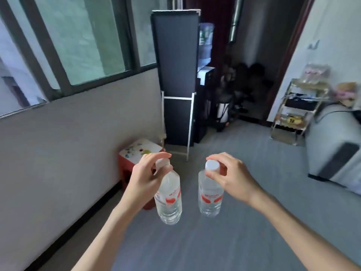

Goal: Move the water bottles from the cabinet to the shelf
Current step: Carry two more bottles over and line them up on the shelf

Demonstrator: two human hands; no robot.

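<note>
Grey floor (244,192) fills the space below both hands, and a grey wall (68,143) with a dark-framed window (78,42) stands to the left of the left fingers. Beyond the fingers, further away, a tall dark panel on a white frame (175,75) stands upright, and a water dispenser with a blue jug (206,40) is just beside it on the right. Far to the right of the right fingers there is a metal rack (297,112) with several small items, and a grey appliance (336,149) near it. A red stool with a white painted top (136,151) is just behind the left hand.

The left bottle (169,196) hangs from the left hand (144,178); it is clear, with a white label and red shapes, and the red writing is too blurred to read. The right bottle (210,194) hangs from the right hand (232,178) and has the same label, also not readable. Both bottles are in the air above the floor, near each other but apart.

The left fingers (160,156) curl around the white cap of the left bottle and pinch it from above. The right fingers (216,157) and thumb pinch the white cap (212,165) of the right bottle in the same way.
</note>
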